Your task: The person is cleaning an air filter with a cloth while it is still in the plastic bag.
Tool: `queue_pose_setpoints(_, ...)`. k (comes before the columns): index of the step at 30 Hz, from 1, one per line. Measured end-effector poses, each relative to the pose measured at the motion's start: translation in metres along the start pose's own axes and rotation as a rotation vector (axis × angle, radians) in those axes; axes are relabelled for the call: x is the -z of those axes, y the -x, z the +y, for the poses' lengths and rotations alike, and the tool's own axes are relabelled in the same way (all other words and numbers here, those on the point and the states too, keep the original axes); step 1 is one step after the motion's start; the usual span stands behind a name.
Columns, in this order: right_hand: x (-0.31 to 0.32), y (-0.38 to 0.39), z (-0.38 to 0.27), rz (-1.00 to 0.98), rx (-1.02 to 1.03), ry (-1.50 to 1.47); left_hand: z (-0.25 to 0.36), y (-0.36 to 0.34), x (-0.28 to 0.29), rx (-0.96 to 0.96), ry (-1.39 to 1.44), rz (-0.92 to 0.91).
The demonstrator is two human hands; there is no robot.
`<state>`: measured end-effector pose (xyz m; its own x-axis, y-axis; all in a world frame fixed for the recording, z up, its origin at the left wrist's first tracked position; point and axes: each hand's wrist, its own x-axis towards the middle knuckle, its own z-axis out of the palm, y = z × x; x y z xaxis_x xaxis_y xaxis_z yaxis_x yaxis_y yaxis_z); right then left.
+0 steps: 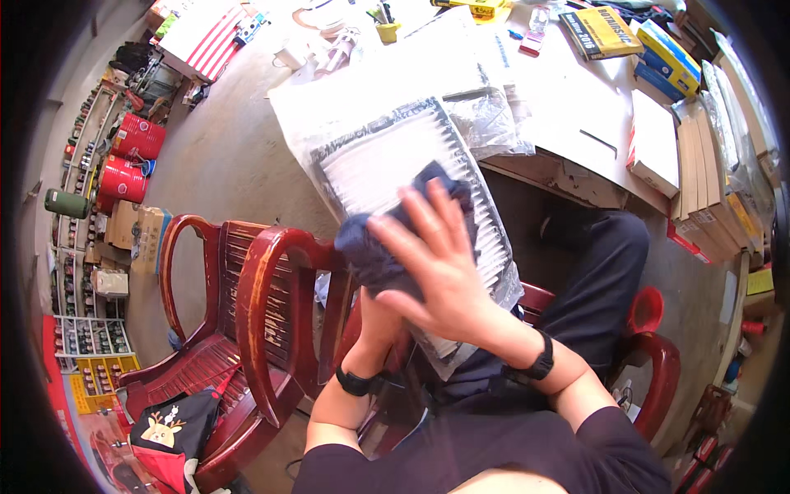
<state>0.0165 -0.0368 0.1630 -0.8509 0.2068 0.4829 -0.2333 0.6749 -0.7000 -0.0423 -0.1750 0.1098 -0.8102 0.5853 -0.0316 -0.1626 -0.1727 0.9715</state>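
A white pleated filter panel with a dark frame, looking like an air filter point(374, 160), lies tilted across my lap and the table's edge in a clear plastic bag point(448, 358). Over its near half a bunched dark navy cloth point(362, 251) is spread. My right hand point(440, 267) is on or just above this cloth, slightly blurred, fingers apart and nothing gripped in them. Below and left of it, my left hand point(380, 317) reaches in at the cloth's near edge. Its fingers are hidden behind the right hand and the cloth.
The bright white table point(576, 123) ahead bears a yellow box point(601, 33), a blue-yellow box point(666, 62) and a black hex key point(599, 142). Flat cartons point(699, 173) stand at its right. A worn red wooden chair point(271, 272) is close on my left, holding a bag point(169, 428).
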Motion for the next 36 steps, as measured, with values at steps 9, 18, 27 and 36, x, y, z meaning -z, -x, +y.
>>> queue_pose_setpoints(9, 0.011, -0.009, 0.062, 0.384, -0.074, 0.254, 0.008, 0.004, 0.003, 0.021, -0.006, 0.014)
queue_pose_setpoints(18, 0.02, 0.006, 0.06, 0.655, -0.284, -0.409, 0.012, 0.003, -0.001, 0.053, -0.044, 0.026)
queue_pose_setpoints(27, -0.009, -0.011, 0.011, 0.045, -0.069, 0.012, 0.008, -0.004, 0.001, -0.174, -0.581, -0.178)
queue_pose_setpoints(36, 0.009, -0.032, 0.08, 0.427, -0.227, 0.154, 0.008, 0.005, 0.004, 0.077, -0.1, -0.118)
